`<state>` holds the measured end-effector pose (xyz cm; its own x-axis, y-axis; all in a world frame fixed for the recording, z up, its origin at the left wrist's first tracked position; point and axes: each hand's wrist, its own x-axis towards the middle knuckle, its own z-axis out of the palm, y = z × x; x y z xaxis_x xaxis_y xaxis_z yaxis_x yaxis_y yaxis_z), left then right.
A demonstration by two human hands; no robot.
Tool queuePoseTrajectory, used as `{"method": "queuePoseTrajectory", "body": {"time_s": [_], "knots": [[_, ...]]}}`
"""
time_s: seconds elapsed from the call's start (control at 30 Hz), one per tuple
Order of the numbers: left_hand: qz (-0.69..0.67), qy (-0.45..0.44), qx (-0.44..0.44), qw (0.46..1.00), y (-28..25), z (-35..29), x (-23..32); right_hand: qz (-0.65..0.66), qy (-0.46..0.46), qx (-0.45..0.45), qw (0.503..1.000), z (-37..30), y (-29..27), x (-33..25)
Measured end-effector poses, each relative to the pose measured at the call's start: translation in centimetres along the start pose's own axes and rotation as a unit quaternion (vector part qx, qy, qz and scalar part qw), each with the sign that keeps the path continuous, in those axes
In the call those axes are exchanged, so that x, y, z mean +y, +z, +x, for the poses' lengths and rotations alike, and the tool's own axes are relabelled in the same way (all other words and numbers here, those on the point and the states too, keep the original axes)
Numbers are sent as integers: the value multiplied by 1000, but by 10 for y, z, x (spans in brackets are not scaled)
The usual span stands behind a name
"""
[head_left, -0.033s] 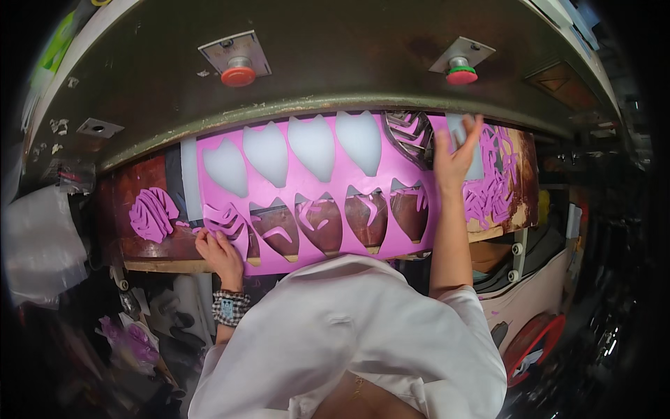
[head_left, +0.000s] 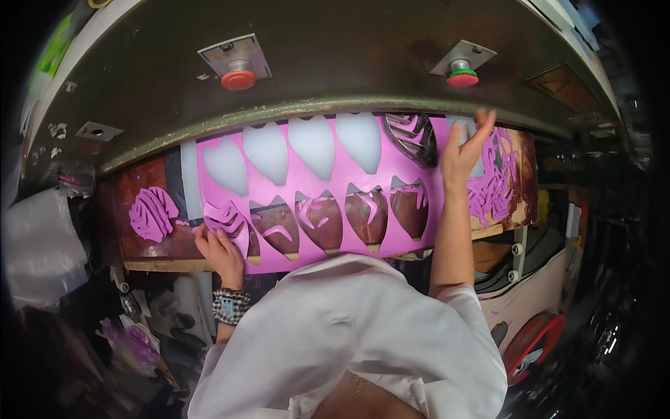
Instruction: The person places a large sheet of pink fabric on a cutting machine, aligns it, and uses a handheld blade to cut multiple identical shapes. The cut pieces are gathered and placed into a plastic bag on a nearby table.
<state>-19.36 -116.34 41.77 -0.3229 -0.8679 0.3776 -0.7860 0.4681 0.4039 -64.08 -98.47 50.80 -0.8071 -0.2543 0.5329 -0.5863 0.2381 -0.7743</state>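
A pink sheet (head_left: 321,180), with two rows of leaf-shaped cut-outs, lies across the work surface. At its lower left corner, my left hand (head_left: 223,253) has bent fingers closed at the edge of a small group of pink cut pieces (head_left: 227,222); its fingertips are partly hidden. A dark metal cutting die (head_left: 413,143) rests on the sheet's upper right part, with pink strips inside its outline. Just right of the die, my right hand (head_left: 462,155) is raised over the sheet's right edge and a pale board, fingers spread and holding nothing.
A stack of pink pieces (head_left: 153,213) sits at the left, and loose pink scraps (head_left: 492,192) heap at the right. The dark machine beam (head_left: 349,63) spans the far side, carrying a red button (head_left: 239,78) and a red-and-green button (head_left: 462,75).
My right hand has shifted slightly right and up, away from the die, uncovering more of its right side. My left hand stays almost in place, its fingers a little higher on the pink pieces.
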Motion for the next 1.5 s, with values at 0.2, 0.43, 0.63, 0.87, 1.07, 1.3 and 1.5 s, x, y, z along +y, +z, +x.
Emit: {"method": "queuePoseTrajectory", "body": {"time_s": [0.2, 0.43, 0.63, 0.87, 1.07, 1.3, 1.5], "knots": [[-48, -42, -64, 996, -6, 23, 14, -177, -86, 24, 980, 38, 30, -26], [-38, -22, -65, 997, 8, 44, 10, -220, -76, -57, 971, 8, 28, 2], [33, -62, -137, 988, 1, 47, -1, -212, 260, -77, 939, -63, -34, 61], [-3, -102, -109, 989, 8, 33, -21, -186, 276, -126, 935, -101, -34, 107], [-232, -165, -26, 958, -27, 6, -40, -217, 255, -89, 938, -128, -81, 43], [-89, -44, 112, 989, -56, 29, -25, -177, -53, -137, 973, -89, -55, 14], [-319, -90, 8, 943, -50, 63, 52, -19, 16, -205, 978, -99, -12, -5]]}}
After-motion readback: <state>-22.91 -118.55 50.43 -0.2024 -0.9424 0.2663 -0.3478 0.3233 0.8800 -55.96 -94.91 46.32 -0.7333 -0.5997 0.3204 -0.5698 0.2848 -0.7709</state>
